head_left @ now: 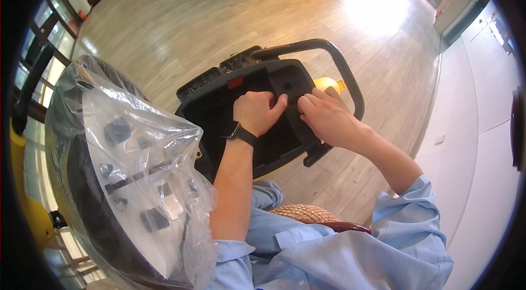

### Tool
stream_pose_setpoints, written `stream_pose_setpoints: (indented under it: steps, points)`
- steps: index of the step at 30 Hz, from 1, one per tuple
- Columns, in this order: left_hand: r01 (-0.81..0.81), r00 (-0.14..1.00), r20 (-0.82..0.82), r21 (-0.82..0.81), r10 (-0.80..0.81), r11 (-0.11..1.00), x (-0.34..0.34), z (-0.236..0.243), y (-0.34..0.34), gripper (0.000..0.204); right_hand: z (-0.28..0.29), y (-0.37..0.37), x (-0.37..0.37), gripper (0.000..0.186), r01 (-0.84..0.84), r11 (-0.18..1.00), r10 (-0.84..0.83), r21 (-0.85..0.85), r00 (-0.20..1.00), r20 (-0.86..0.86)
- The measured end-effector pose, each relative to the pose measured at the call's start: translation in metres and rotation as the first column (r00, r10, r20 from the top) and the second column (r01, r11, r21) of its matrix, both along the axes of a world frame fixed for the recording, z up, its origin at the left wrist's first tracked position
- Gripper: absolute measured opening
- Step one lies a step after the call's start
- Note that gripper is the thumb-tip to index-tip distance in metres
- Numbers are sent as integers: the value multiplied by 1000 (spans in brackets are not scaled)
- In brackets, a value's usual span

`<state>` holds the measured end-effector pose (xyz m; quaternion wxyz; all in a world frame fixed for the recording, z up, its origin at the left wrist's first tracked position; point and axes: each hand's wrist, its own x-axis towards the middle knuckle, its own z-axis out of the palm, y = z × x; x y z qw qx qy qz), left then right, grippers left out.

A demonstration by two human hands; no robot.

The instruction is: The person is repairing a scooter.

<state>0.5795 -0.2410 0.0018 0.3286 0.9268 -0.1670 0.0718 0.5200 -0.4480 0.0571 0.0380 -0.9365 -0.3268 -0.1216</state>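
"At mid-frame, what lay beneath those fingers?"

"A black plastic tray (211,110), deep and boxy, with rounded corners and a matte skin. The left hand (255,113) had its fingers curled over the recess, thumb stuck out; the right hand (330,119) had its fingers bunched at the tray's right side. I couldn't tell whether either of the 2 gripped anything."

"How would it have handled?"

"Stiff, I judged, probably heavy with its fittings, and not very slippery. The thick curved bar (298,47) at its upper right looked the surest hold; the exposed bits (236,62) along the upper edge seemed more fragile."

"Other textures?"

"On the tray, 1 flat red patch (235,82). Just above the right hand, a smooth yellow part (327,83). Frame left, crinkled clear wrap (148,125); lower centre, a coarse woven seat (307,213)."
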Motion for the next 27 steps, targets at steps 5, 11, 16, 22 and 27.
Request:
stream_pose_setpoints:
  steps: [5,11,16,22,27]
  points:
    - [3,1000,10,4,-3,1000,0,0,1,51,-1,7,-3,12,110,993,-114,-32,979,-171]
    - [5,1000,-5,16,-5,1000,0,1,1,51,-1,10,0,18,35,981,-12,191,993,-118]
    - [7,1000,-2,19,-7,1000,0,1,1,51,-3,9,-1,15,145,984,-119,100,967,-225]
    - [9,1000,-11,25,-9,1000,1,1,0,51,-3,9,1,16,49,983,-27,178,992,-122]
    - [3,1000,-18,16,-3,1000,1,0,0,50,-2,8,-2,17,106,991,-91,82,982,-166]
